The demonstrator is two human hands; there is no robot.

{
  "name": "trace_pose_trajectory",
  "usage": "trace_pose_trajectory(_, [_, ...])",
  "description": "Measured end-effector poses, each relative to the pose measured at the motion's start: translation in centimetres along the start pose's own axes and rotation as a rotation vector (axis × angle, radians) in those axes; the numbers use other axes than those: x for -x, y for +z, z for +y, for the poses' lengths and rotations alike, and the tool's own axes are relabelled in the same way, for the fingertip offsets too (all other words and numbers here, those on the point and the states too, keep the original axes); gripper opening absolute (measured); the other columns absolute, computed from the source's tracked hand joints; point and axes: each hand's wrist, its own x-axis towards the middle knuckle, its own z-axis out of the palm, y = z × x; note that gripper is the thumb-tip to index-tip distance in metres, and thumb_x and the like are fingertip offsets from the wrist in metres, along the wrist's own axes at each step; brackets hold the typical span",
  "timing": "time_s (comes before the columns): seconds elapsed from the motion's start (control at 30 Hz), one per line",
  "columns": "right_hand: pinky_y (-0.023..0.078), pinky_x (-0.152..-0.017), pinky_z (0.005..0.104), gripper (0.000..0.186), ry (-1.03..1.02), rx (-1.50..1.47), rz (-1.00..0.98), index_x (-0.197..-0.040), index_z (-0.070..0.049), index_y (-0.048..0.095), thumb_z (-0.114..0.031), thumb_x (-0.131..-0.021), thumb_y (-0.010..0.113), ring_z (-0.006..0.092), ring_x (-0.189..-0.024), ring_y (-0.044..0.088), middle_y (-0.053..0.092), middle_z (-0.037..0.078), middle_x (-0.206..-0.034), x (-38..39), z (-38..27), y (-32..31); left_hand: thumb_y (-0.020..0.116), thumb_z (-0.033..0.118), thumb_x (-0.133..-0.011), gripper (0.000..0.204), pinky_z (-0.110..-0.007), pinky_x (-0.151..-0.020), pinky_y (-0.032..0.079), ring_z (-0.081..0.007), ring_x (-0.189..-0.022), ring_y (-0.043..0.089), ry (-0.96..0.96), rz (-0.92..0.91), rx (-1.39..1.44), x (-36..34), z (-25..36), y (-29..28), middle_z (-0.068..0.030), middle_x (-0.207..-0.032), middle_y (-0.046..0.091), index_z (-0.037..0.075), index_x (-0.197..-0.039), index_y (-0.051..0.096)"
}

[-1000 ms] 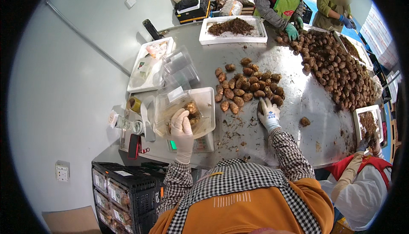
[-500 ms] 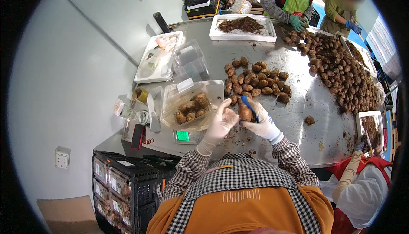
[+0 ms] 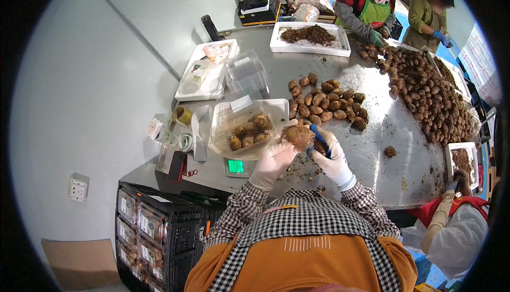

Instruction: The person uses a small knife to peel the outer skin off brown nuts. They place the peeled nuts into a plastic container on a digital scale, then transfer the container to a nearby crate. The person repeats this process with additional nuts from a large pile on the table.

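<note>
A brown taro [image 3: 299, 137] sits in my left hand [image 3: 277, 160], white-gloved, its fingers closed around it. My right hand [image 3: 333, 159], also gloved, grips a blue tool with a dark underside [image 3: 316, 131] close against the taro's right side; I cannot make out its exact kind. Just beyond my hands lies a loose group of taros [image 3: 329, 100] on the metal table [image 3: 372, 170]. To the left of my left hand, a clear plastic box [image 3: 220, 142] holds several taros, with a scale [image 3: 236, 167] showing a green display at its near edge.
Empty clear boxes [image 3: 247, 74] and a white foam tray [image 3: 186, 82] stand at the left. A tape roll [image 3: 183, 114] and phone [image 3: 177, 166] lie near the edge. A large taro heap [image 3: 425, 90] fills the far right. Co-workers [image 3: 366, 10] stand around the table. Black crates [image 3: 159, 228] sit below left.
My left hand has taken the taro from near my right hand, its fingers now closed on it. The blue tool has shifted to the taro's right side. The view has shifted slightly.
</note>
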Motion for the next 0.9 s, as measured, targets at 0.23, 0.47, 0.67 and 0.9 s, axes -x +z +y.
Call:
trace_pose_trajectory(0.23, [0.043,-0.098,0.0356,0.054,-0.204,0.254,0.008,-0.130,0.001,0.050,-0.002,-0.078,0.066,0.0299,-0.114,0.055,0.057,0.016,-0.123,-0.3,-1.4,0.0,0.053,0.006,-0.088,0.053,-0.043,-0.111,0.032,-0.0252,-0.129,0.043,0.023,-0.058,-0.170,0.0,0.1,-0.5,-0.0125,-0.138,0.047,0.003,-0.139,0.040])
trace_pose_trajectory(0.47, [0.046,-0.094,0.0367,0.049,-0.304,0.284,0.028,-0.125,0.000,0.054,0.000,-0.077,0.066,0.0301,-0.110,0.058,0.058,0.017,-0.120,-0.3,-2.4,0.5,0.055,0.010,-0.091,0.043,-0.040,-0.107,0.037,-0.0223,-0.120,0.050,-0.023,0.011,0.024,0.1,0.3,-0.5,-0.0095,-0.126,0.054,0.004,-0.133,0.048])
trace_pose_trajectory(0.67, [0.051,-0.082,0.0378,0.037,-0.331,0.388,0.063,-0.116,0.000,0.060,-0.007,-0.080,0.067,0.0328,-0.097,0.063,0.062,0.018,-0.111,-0.7,-2.8,0.4,0.053,0.017,-0.097,0.028,-0.035,-0.098,0.043,-0.0192,-0.111,0.055,-0.001,0.100,-0.089,-0.1,-0.1,-0.4,-0.0064,-0.118,0.059,0.005,-0.122,0.052])
trace_pose_trajectory(0.9, [0.052,-0.074,0.0390,0.031,-0.312,0.692,-0.047,-0.112,-0.003,0.058,-0.010,-0.083,0.062,0.0324,-0.088,0.063,0.063,0.016,-0.102,-1.2,-2.9,-0.3,0.057,0.017,-0.097,0.024,-0.027,-0.089,0.045,-0.0126,-0.099,0.054,0.075,0.237,-0.900,0.1,1.0,1.6,-0.0040,-0.111,0.058,0.004,-0.116,0.053])
